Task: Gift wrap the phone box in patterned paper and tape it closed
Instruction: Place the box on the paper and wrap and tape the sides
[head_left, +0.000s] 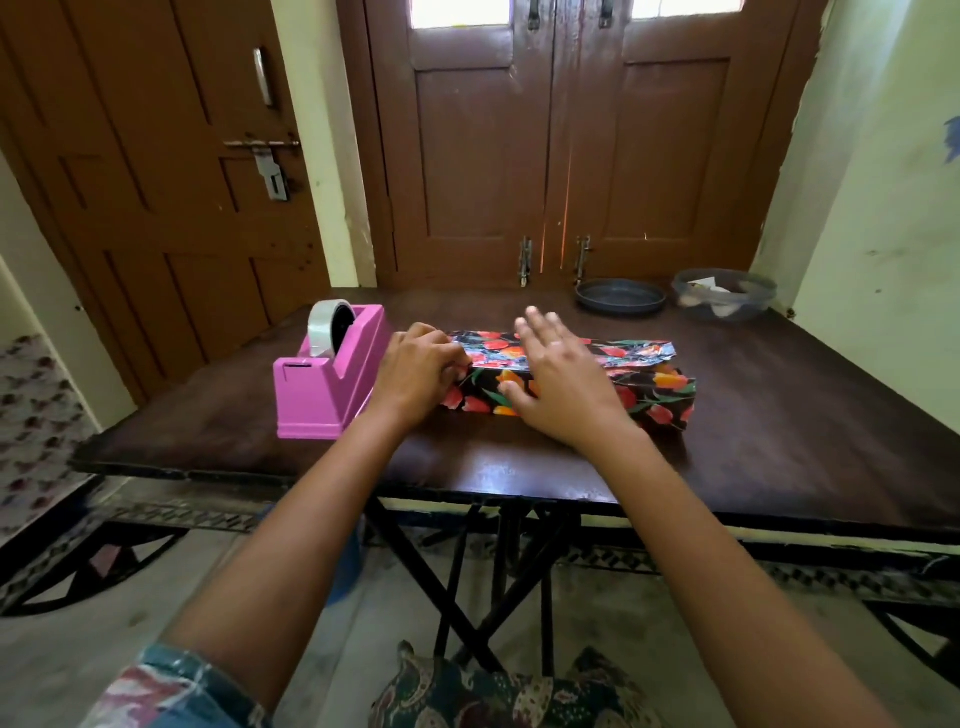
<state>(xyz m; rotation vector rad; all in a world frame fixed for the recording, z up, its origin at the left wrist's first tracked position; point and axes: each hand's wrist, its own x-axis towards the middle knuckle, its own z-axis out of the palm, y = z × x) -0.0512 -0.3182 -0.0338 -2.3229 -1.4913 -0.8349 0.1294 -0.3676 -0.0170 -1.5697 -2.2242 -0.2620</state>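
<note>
The phone box (649, 397) lies lengthwise on the dark wooden table (779, 441), covered in black paper with red and orange tulips. A loose flap of the paper (631, 349) stands up along its far top edge. My left hand (415, 371) pinches the paper at the box's left end, fingers curled. Over the middle of the box, my right hand (561, 384) rests flat with its fingers spread, pressing the paper down. A pink tape dispenser (327, 379) with a clear tape roll (324, 327) stands just left of my left hand.
At the table's far right stand a dark round lid (621, 296) and a clear plastic bowl (724, 293) with small items in it. Brown doors close the wall behind. The table's front edge runs just below my wrists.
</note>
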